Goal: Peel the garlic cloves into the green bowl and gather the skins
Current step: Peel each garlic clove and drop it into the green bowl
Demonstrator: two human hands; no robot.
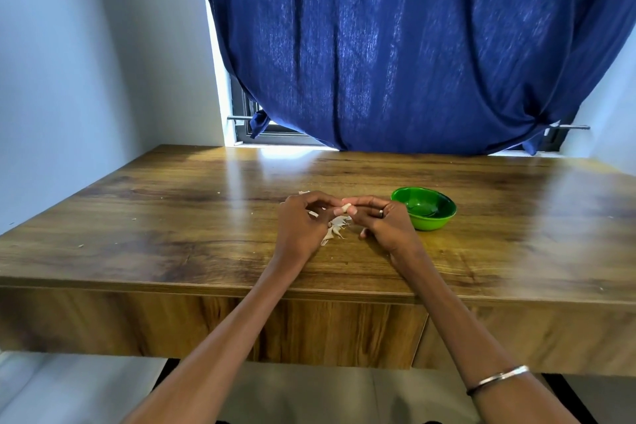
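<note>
A blue curtain (413, 45) hangs behind a wooden desk (172, 217). Near the middle of the desk, the two hands meet. The right hand (385, 224) pinches a small white garlic clove (346, 207) at its fingertips. The left hand (303, 220) has curled fingers touching the clove. Loose garlic skins (335, 229) lie on the desk under the hands. The green bowl (425, 208) sits just right of the right hand.

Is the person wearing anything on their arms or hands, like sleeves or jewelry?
No sleeves show: both forearms are bare right up to the bottom of the picture. The right hand wears a dark ring on one finger, and a thin silver bangle circles the right forearm. The left hand and arm wear nothing that shows. No gloves on either hand.
</note>
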